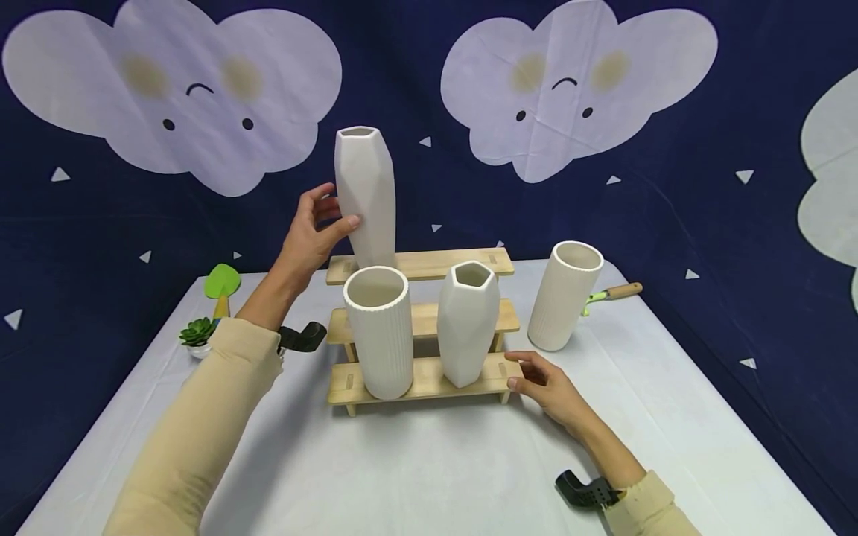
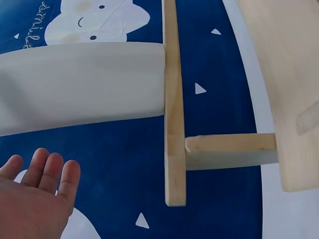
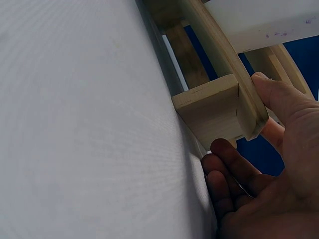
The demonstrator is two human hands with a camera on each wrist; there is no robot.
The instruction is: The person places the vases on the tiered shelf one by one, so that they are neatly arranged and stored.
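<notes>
A tall white faceted vase (image 1: 367, 193) stands upright on the left part of the top step of a three-step wooden stand (image 1: 425, 378). My left hand (image 1: 308, 242) is beside it, thumb overlapping the vase in the head view. In the left wrist view a gap separates its loosely extended fingers (image 2: 50, 172) from the vase (image 2: 99, 84). With my right hand (image 1: 553, 394) I pinch the right end of the bottom step, thumb on the board and fingers beneath. A ribbed white vase (image 1: 382, 335) and a shorter faceted vase (image 1: 467, 324) occupy the bottom step.
Right of the stand, another ribbed white vase (image 1: 563, 298) is on the white tablecloth (image 1: 402, 469). Behind it lies a wooden-handled garden tool (image 1: 623, 291). At left are a green shovel (image 1: 223, 283) and a small potted succulent (image 1: 198, 333). A dark-blue cloud-patterned curtain (image 1: 395, 45) hangs behind.
</notes>
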